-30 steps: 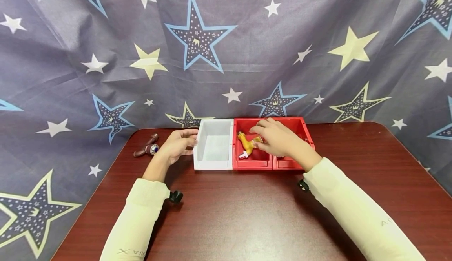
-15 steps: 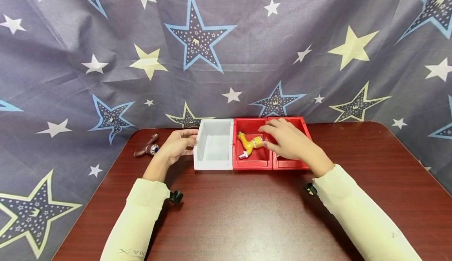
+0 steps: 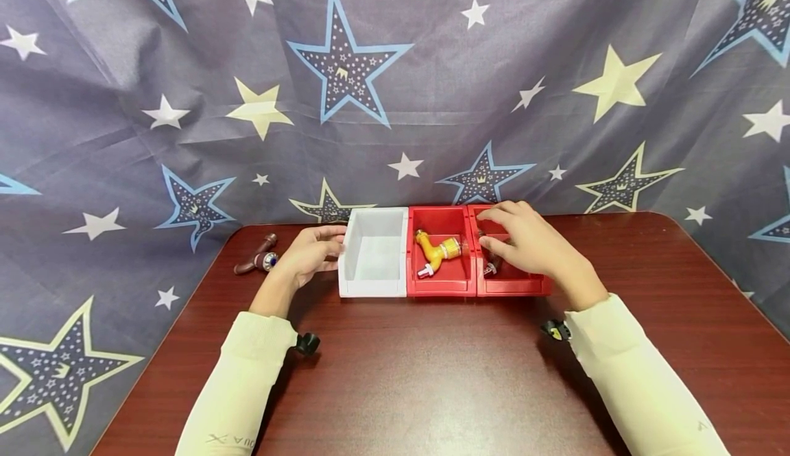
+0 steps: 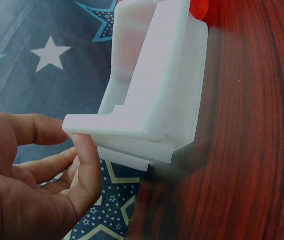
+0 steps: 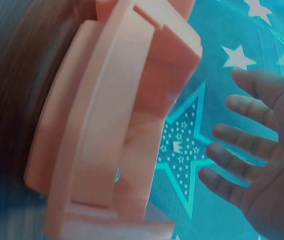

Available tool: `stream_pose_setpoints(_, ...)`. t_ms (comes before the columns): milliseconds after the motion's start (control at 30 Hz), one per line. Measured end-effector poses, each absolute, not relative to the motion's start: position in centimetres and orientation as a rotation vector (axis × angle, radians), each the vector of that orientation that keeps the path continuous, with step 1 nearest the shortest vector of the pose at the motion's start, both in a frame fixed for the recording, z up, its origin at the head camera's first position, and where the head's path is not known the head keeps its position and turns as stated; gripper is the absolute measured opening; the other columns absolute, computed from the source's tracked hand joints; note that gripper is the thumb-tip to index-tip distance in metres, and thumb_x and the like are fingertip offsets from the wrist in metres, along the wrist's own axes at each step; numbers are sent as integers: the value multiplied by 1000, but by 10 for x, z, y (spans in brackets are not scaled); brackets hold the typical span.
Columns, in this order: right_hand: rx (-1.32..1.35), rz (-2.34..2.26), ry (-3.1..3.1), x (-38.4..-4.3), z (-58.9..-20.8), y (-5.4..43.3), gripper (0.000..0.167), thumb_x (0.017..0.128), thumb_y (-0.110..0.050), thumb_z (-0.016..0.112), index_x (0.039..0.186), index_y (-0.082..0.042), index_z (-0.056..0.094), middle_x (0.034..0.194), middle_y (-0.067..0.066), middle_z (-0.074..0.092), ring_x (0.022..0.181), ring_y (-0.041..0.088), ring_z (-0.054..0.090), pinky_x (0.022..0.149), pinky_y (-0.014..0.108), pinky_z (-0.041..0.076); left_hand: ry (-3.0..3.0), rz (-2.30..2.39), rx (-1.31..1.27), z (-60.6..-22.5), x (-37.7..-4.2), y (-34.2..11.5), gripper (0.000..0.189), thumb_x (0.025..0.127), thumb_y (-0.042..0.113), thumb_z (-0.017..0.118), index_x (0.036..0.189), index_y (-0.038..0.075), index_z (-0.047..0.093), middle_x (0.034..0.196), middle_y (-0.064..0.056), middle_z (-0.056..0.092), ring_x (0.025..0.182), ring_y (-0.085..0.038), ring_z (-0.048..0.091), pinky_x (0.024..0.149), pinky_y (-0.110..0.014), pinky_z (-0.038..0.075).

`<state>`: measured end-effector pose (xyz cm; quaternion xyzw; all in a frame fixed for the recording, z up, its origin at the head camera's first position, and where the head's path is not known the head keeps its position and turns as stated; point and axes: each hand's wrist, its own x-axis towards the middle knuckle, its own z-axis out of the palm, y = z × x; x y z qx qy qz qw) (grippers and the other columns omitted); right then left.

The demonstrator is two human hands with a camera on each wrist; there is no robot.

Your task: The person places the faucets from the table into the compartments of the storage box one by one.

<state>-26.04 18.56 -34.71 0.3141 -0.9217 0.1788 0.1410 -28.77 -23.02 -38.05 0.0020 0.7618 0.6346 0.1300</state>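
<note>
My left hand (image 3: 308, 256) is at the left side of the white bin (image 3: 373, 289); in the left wrist view its fingers (image 4: 88, 172) pinch the bin's rim at a corner. A yellow faucet (image 3: 437, 254) lies tilted inside the middle red bin (image 3: 441, 289). Over the right red bin (image 3: 512, 287) hovers my right hand (image 3: 524, 240), fingers spread and holding nothing, as the right wrist view also shows. Beneath it a dark brown faucet (image 3: 492, 265) lies in that bin, partly hidden by the hand.
The three bins stand side by side at the back of the dark red wooden table (image 3: 407, 374). Left of them a brown faucet (image 3: 253, 262) with a blue-centred knob lies on the tabletop. Behind hangs a grey cloth (image 3: 395, 86) printed with stars.
My right hand has moved right, away from the yellow faucet, to over the right red bin. The yellow faucet now shows fully. My left hand has stayed at the white bin.
</note>
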Motion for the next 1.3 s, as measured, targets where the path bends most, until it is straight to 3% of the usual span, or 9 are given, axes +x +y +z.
stream_pose_setpoints(467, 744, 623, -2664, -262, -343, 219, 40, 95, -20, 72, 130, -1, 65, 123, 22, 63, 116, 43, 55, 104, 59, 40, 2202, 1854, 21, -381, -288, -230, 54, 96, -3, 55, 150, -1, 47, 144, -26, 53, 98, -21, 65, 77, -32, 58)
stream_pose_setpoints(767, 671, 650, -2660, -266, -345, 235, 39, 94, -19, 72, 128, 0, 66, 122, 23, 65, 115, 41, 59, 102, 58, 43, 2216, 1838, 12, -381, -287, -230, 54, 96, -2, 55, 149, 0, 47, 143, -24, 53, 97, -19, 64, 86, -41, 57)
stream_pose_setpoints(1100, 568, 660, -2681, -269, -346, 249, 37, 96, -22, 70, 125, 0, 67, 111, 23, 70, 101, 39, 65, 90, 57, 49, 2211, 1834, 9, -379, -288, -229, 55, 96, -2, 55, 150, -1, 46, 144, -25, 51, 102, -24, 63, 80, -34, 58)
stream_pose_setpoints(1300, 519, 697, -2713, -269, -346, 252, 37, 97, -25, 67, 124, 1, 67, 101, 20, 72, 93, 36, 67, 83, 55, 51, 2230, 1816, 11, -381, -289, -230, 54, 97, -1, 56, 150, 0, 46, 143, -24, 52, 98, -20, 63, 79, -33, 58)
